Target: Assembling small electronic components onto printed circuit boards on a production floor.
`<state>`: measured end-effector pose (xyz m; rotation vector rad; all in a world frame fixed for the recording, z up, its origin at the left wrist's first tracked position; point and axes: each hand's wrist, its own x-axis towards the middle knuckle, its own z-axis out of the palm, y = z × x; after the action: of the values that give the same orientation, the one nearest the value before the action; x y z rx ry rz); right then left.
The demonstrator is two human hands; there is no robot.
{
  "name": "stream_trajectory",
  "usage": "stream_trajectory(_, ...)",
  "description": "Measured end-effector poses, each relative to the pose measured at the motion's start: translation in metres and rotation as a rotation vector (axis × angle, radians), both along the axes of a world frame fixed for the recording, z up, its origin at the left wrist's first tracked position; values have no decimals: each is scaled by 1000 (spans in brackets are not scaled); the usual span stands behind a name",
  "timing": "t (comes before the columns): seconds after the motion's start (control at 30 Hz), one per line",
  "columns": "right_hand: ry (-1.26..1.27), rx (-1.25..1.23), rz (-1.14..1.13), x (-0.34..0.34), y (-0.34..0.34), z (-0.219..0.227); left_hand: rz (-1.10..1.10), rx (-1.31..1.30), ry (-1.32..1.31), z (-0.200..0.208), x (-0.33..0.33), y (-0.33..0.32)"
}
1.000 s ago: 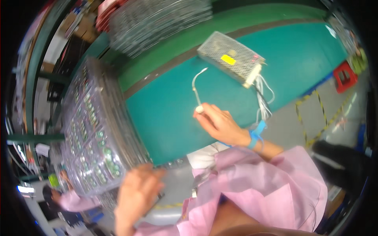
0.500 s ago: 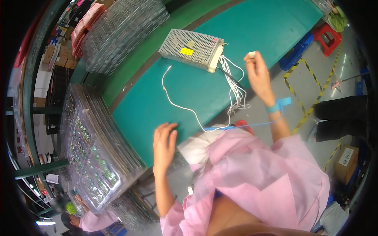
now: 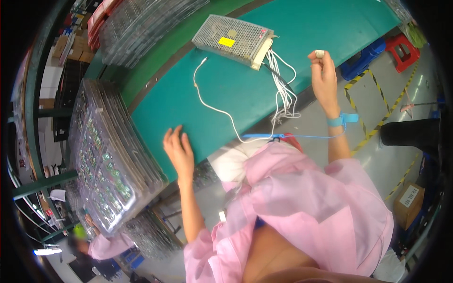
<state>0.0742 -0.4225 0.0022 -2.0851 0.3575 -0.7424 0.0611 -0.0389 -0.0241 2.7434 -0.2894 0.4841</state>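
Note:
My left hand [image 3: 179,151] is at the near left of the green tabletop [image 3: 212,113], its fingers loosely apart and nothing in them. Over the table's right edge hangs my right hand [image 3: 324,80], fingers loosely bent and apart from the thumb. A pale wrap [image 3: 319,54] circles one of its fingers. A blue wrist strap [image 3: 336,120] with a thin blue cord sits on that wrist. Beyond both hands rests a perforated metal power supply [image 3: 233,40] with a yellow label. From its end a bundle of white cables [image 3: 283,89] drops toward the near edge. One loose white cable [image 3: 207,104] curves across the tabletop.
Stacked clear trays of green circuit boards [image 3: 104,160] stand left of the table. More clear trays [image 3: 141,30] are piled at the far left. A blue stool [image 3: 363,61] and a red stool [image 3: 401,52] stand beyond the right edge. A carton [image 3: 409,200] lies on the floor.
The head view has shifted a little, moving the power supply up in the picture. My left hand has moved left, away from the loose cable, and my right hand slightly right of the cable bundle.

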Motion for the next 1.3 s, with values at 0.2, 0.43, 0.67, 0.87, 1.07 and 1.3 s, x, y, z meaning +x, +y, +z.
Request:
stream_trajectory(0.2, -58, -97, 304, -7, 54, 7, 13, -79, 12, 7, -15, -9)
stream_trajectory(0.43, -84, -452, 605, -11, 117, -9, -5, -240, 52, 17, -46, -26)
stream_trajectory(0.67, -231, -505, 610, 9, 153, 5, -295, -431, 217, 36, -66, -66)
stream_trajectory(0.87, -272, -522, 602, 26, 182, 10, -411, -694, 391, 36, -84, -105)
stream_trajectory(1.07, -130, -502, 584, 23, 199, 27, -271, -1364, 422, 26, -96, -124)
stream_trajectory(1.3, -33, -448, 636, 27, 207, 14, -255, -891, 166, 12, -88, -116)
